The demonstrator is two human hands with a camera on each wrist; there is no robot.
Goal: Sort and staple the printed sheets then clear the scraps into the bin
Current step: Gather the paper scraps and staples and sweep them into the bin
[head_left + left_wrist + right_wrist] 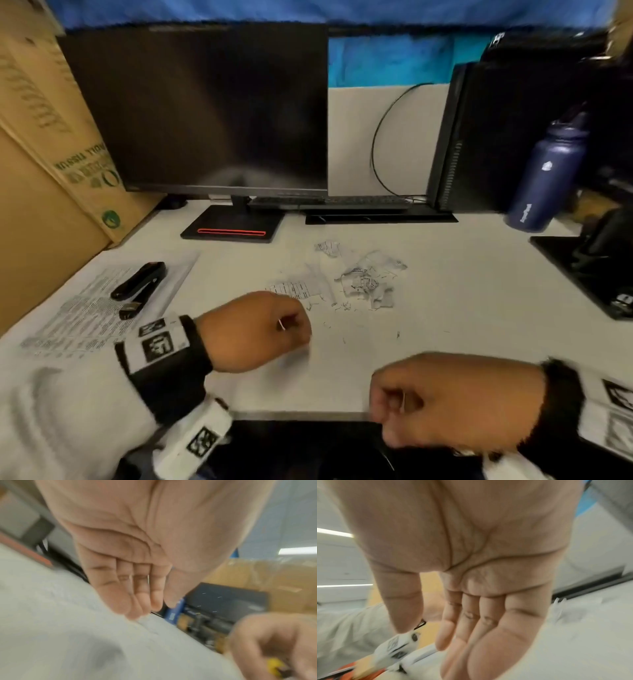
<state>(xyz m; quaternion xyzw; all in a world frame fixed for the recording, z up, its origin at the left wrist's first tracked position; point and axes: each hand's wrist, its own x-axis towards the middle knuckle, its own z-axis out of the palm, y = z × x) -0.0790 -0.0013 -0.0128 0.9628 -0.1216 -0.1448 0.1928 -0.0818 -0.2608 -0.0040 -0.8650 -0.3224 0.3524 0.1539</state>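
Observation:
Torn paper scraps (363,281) and loose bent staples (342,308) lie scattered mid-desk. A black stapler (140,284) rests on the printed sheets (78,315) at the left. My left hand (294,332) is just left of the scraps; in the left wrist view its fingers (133,607) are straight and together, tips touching the desk. My right hand (387,404) hovers at the desk's front edge, fingers (471,628) straight and relaxed. A small bent staple (420,624) shows beside its thumb tip; whether it is held I cannot tell. No bin is in view.
A dark monitor (205,109) on its stand, a keyboard (329,202) and a PC tower (496,137) line the back. A navy bottle (544,171) stands at the right, beside a black tray (582,274). Cardboard boxes (51,154) wall the left side.

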